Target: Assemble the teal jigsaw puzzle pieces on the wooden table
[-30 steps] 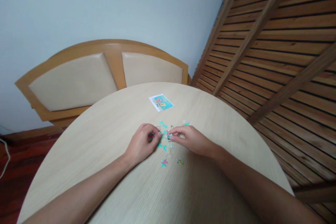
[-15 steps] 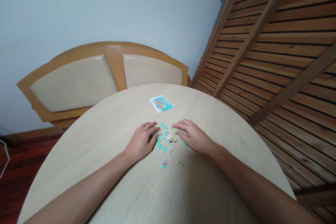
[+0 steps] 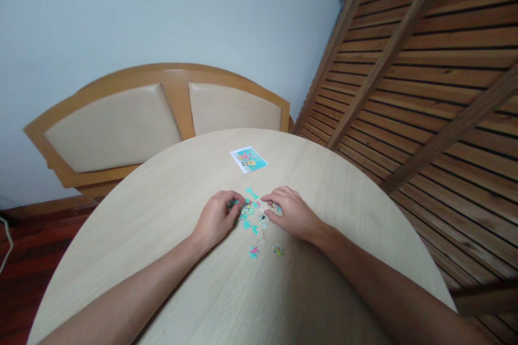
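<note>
1. Both forearms reach in from the lower corners, the left from 7 o'clock, the right from 5 o'clock, converging toward the centre.
2. The left hand (image 3: 216, 219) lies palm down, fingers curled inward, tips pointing toward 2 o'clock.
3. The right hand (image 3: 292, 214) lies palm down, fingers bent, thumb tucked toward 9 o'clock.
4. The fingertips of both hands sit near each other, apart.

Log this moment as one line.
left hand: pinching puzzle pieces | right hand: curled on pieces | reference picture: farther back on table

No readable text; picture card (image 3: 249, 159) on table (image 3: 182, 199) shows cartoon print only, lettering illegible.
</note>
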A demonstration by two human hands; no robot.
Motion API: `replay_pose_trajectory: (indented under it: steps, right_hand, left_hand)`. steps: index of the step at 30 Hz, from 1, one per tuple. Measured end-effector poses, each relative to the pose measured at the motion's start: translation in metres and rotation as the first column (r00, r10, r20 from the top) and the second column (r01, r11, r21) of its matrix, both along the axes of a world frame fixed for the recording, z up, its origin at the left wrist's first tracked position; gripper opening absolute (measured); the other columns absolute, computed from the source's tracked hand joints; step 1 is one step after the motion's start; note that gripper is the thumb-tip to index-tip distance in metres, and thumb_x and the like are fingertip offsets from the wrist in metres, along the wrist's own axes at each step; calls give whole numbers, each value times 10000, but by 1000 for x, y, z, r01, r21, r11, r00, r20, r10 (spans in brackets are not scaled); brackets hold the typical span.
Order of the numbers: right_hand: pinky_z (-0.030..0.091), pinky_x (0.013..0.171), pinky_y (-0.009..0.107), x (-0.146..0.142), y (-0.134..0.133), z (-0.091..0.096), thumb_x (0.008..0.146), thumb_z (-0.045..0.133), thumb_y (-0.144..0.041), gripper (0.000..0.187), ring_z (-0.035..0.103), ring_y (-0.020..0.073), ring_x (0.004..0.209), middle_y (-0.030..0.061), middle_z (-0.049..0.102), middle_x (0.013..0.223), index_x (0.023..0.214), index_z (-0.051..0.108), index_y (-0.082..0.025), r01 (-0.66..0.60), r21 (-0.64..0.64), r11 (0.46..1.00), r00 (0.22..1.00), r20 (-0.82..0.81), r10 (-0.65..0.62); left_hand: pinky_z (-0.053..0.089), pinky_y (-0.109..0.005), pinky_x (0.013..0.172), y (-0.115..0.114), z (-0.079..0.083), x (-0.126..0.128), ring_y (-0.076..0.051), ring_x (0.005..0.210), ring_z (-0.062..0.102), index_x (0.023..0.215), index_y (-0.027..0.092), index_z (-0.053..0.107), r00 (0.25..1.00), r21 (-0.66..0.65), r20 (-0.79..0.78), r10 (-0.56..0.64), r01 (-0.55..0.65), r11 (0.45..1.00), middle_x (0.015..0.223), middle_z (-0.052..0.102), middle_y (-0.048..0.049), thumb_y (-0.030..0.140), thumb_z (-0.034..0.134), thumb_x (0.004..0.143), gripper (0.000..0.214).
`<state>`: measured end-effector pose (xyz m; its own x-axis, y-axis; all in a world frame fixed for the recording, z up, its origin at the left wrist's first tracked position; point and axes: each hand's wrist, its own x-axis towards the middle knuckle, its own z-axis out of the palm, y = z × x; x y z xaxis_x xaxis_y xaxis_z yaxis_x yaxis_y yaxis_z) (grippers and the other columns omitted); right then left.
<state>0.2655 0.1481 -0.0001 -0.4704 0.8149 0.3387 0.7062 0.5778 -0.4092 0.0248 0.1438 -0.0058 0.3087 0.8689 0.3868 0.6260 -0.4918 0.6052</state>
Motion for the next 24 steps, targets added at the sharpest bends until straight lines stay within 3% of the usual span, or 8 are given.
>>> replay_pose_trajectory:
  steps: [3, 7, 11, 14, 18, 22, 24]
  right_hand:
    - [459, 969, 422, -5, -2, -3, 900, 701, -306, 342, 590, 267, 1110, 96, 697, 1128, 1227, 694, -204, 53, 7, 999, 999, -5, -53]
    - [434, 988, 437, -12, -3, -6, 918, 672, -273, 218, 585, 264, 1119, 85, 692, 1123, 1121, 729, -217, 106, -26, 994, 994, -21, -107]
    - [403, 1016, 444, -12, -1, -6, 923, 675, -239, 79, 625, 240, 1064, 48, 741, 1014, 950, 748, -229, 67, -44, 997, 997, -43, -69]
    - [410, 1018, 450, -10, -2, -1, 916, 693, -244, 80, 671, 240, 1023, 35, 777, 991, 958, 759, -234, 72, -51, 996, 994, -76, -76]
    - [518, 894, 361, -11, -8, 7, 934, 638, -222, 158, 730, 212, 907, 34, 796, 962, 1035, 760, -222, 37, -148, 988, 970, -231, -71]
    - [533, 914, 339, -19, -16, 10, 877, 670, -203, 169, 720, 216, 986, 47, 781, 1058, 1022, 756, -221, -32, -135, 990, 938, -345, -17]
    - [534, 901, 336, -24, -19, 9, 856, 697, -218, 137, 716, 214, 957, 48, 781, 1009, 980, 754, -212, -42, -135, 990, 931, -365, -10]
  left_hand:
    - [493, -328, 741, -2, -2, 2, -212, 806, 652, 936, 212, 686, 998, -51, 49, 30, -28, 998, 876, 721, -39, 221, 577, 916, 111]
    - [490, -304, 699, -5, -3, 4, -196, 756, 642, 990, 208, 666, 995, -84, 92, 28, -21, 996, 863, 710, -31, 259, 599, 912, 115]
    - [506, -314, 778, -7, -1, 6, -205, 859, 660, 1075, 210, 677, 992, -89, 123, 13, -2, 996, 978, 729, -52, 265, 623, 905, 187]
    - [501, -318, 755, -8, 0, 7, -210, 815, 651, 957, 212, 730, 992, -98, 123, 6, 6, 995, 907, 731, -53, 289, 645, 897, 129]
    - [487, -302, 685, -10, 2, 9, -204, 762, 637, 942, 208, 741, 990, -113, 144, 11, 5, 994, 856, 720, -47, 329, 658, 894, 154]
    - [483, -284, 650, -11, 1, 9, -198, 740, 639, 915, 195, 743, 984, -143, 178, 3, 23, 989, 822, 719, -50, 350, 682, 881, 170]
    - [480, -274, 636, -12, 1, 10, -196, 737, 647, 905, 193, 751, 979, -166, 204, -12, 46, 985, 817, 726, -51, 373, 711, 866, 188]
